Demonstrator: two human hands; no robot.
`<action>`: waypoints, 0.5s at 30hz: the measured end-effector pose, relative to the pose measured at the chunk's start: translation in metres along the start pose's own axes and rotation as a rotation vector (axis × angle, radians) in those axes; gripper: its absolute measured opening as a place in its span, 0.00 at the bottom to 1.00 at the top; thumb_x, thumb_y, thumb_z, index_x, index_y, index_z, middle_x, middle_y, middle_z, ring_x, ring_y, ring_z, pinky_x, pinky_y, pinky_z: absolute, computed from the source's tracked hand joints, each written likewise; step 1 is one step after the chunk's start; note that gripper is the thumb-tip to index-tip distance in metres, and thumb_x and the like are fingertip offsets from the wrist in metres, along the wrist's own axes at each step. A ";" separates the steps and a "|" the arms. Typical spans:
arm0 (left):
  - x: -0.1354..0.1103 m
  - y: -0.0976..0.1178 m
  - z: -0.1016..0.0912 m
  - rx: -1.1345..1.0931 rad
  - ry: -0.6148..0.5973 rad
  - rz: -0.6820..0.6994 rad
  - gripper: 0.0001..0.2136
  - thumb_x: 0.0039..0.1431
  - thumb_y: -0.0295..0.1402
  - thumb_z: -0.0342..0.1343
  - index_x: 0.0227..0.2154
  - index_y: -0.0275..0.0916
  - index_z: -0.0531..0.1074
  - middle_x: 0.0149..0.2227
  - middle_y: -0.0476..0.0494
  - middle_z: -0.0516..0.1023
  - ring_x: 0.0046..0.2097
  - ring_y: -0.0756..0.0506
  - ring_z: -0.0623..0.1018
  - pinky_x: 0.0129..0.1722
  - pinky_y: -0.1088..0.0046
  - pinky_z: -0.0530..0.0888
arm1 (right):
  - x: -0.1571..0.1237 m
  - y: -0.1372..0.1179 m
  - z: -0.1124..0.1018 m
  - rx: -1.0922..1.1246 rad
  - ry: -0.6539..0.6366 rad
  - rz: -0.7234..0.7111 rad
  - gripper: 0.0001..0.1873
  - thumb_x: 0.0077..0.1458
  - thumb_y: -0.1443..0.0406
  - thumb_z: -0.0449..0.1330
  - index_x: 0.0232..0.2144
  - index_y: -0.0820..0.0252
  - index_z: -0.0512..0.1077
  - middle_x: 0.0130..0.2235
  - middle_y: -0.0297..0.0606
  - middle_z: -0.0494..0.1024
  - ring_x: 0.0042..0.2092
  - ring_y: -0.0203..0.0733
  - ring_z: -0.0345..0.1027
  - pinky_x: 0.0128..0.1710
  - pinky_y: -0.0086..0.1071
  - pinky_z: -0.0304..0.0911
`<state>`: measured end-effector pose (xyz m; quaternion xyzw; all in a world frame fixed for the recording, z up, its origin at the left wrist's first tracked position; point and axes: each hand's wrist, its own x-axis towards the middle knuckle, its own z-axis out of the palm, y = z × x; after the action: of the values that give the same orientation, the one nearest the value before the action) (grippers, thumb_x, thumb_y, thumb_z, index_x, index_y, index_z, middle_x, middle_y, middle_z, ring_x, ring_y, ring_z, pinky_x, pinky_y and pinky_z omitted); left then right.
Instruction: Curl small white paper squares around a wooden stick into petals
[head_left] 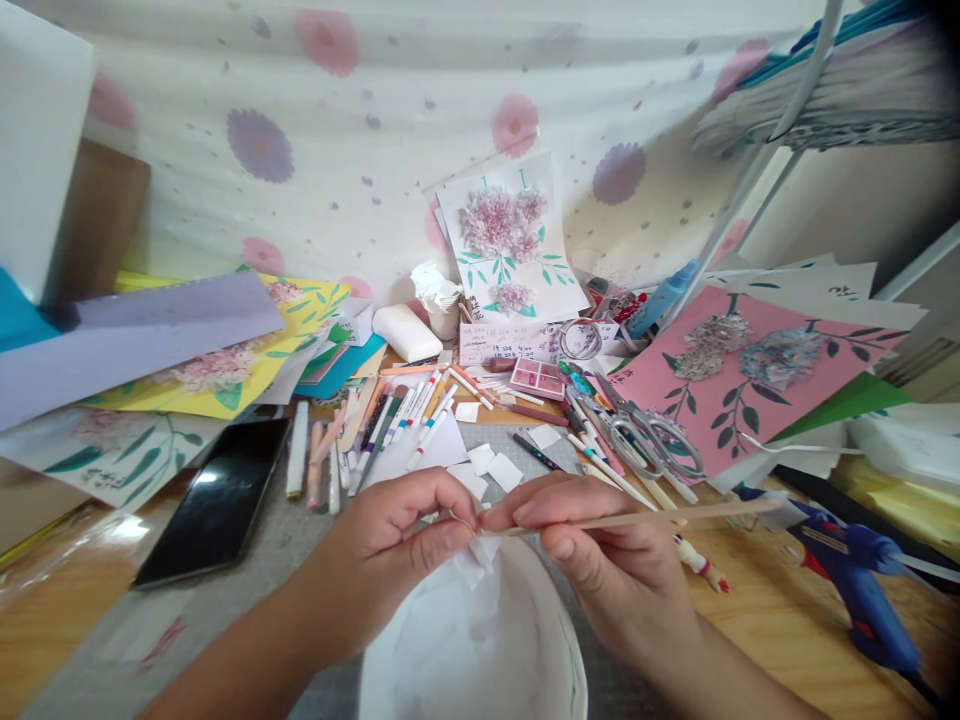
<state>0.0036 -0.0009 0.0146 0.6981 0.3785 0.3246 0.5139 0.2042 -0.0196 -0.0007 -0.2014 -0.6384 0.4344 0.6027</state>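
My left hand (409, 535) is closed in a pinch on a small white paper piece (474, 565), which hangs below the fingertips. Between the fingers and thumb of my right hand (600, 535) lies a thin wooden stick (705, 512), sticking out to the right. Its left tip meets the paper where the two hands come together. Directly beneath is a white bowl (579, 665), with the hands over its far rim. Several small white paper squares (504, 472) lie on the grey mat just beyond my fingers.
A black phone (217, 500) lies left, beside many markers (382, 430). Scissors (649, 440) rest right of centre, and a blue glue gun (855, 570) is at far right. Flower pictures stand at the back (517, 250) and lie on pink paper (787, 380) and yellow paper (300, 310).
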 end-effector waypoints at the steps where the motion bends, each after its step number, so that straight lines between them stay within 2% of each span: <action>1: 0.000 -0.001 0.000 0.005 -0.006 0.001 0.08 0.62 0.36 0.54 0.28 0.40 0.71 0.27 0.52 0.71 0.29 0.49 0.68 0.28 0.78 0.64 | 0.000 0.000 0.000 -0.001 -0.005 -0.002 0.10 0.62 0.66 0.60 0.44 0.50 0.79 0.39 0.39 0.85 0.42 0.44 0.79 0.39 0.37 0.75; 15: -0.001 -0.004 -0.002 -0.010 -0.029 0.001 0.07 0.63 0.36 0.54 0.30 0.41 0.71 0.28 0.54 0.71 0.31 0.50 0.68 0.30 0.79 0.64 | 0.000 0.001 -0.001 0.009 -0.004 -0.011 0.11 0.62 0.67 0.60 0.44 0.51 0.79 0.39 0.38 0.85 0.41 0.43 0.78 0.38 0.34 0.74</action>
<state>0.0012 0.0002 0.0111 0.7004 0.3689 0.3166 0.5227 0.2044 -0.0188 -0.0013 -0.1941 -0.6388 0.4344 0.6046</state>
